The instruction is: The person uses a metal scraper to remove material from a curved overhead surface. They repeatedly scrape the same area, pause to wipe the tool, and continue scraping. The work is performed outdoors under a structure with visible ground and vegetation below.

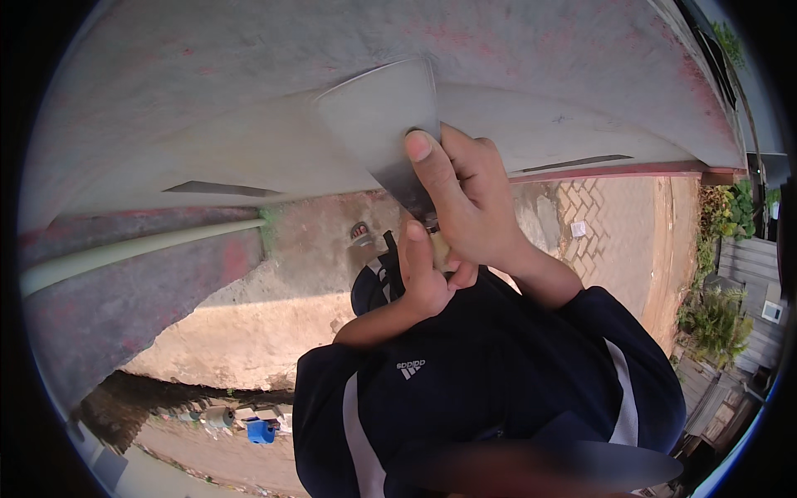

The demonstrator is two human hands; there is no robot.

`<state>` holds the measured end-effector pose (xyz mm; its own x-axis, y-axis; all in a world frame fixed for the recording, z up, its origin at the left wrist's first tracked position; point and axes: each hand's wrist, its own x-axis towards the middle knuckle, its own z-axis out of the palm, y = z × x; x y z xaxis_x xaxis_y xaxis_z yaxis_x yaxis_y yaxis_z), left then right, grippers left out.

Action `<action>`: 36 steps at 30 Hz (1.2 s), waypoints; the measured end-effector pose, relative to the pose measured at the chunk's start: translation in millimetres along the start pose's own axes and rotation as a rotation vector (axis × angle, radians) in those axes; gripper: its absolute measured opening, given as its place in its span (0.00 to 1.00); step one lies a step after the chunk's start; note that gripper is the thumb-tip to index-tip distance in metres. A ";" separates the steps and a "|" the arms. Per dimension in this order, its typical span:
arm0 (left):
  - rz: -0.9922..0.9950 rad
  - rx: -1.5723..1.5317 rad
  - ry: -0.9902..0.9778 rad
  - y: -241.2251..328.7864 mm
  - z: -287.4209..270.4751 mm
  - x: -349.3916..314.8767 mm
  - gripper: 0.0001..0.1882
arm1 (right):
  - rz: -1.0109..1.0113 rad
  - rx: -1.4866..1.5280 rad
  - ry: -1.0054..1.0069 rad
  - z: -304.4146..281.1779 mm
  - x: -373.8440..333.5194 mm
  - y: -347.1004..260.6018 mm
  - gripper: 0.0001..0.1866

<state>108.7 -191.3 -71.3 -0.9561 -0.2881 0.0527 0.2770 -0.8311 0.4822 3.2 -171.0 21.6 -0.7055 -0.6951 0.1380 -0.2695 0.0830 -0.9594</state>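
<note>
Dark shirt (465, 373) nearest me; beyond it, one scraper (374, 108) points at one grey wall (191, 91), contact unclear. Right hand (477, 203) pinches the blade, thumb on its face; left hand (427, 286) curls round the handle (441, 251). Two hands, one tool. Seemingly the blade is being steadied; any next stroke calls for even pressure.

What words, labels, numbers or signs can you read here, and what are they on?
Dark shirt: white lettering with a striped emblem on the chest; left unquoted.
Scraper: no lettering I can make out.
Pale square on the paving: too small to tell whether anything is written.
</note>
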 end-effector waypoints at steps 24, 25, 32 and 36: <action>0.145 0.366 -0.168 2.3 -8.0 -24.2 0.20 | -0.524 0.000 0.089 -48.4 9.6 -7.8 0.09; 0.159 0.388 -0.175 3.8 -7.3 -25.1 0.18 | -0.507 0.053 -0.035 -51.5 10.8 -7.1 0.09; 0.203 0.559 -0.058 12.9 -6.5 -26.8 0.14 | -0.772 -0.074 -0.302 -82.8 20.6 -1.5 0.13; 0.240 0.582 0.152 11.7 -7.9 -29.4 0.13 | -0.696 0.100 -0.043 -72.8 14.3 12.6 0.17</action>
<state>140.7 -196.3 -74.1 -0.8383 -0.5331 0.1143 0.3436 -0.3537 0.8700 -58.0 -127.9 29.4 -0.3641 -0.5902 0.7205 -0.5860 -0.4561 -0.6697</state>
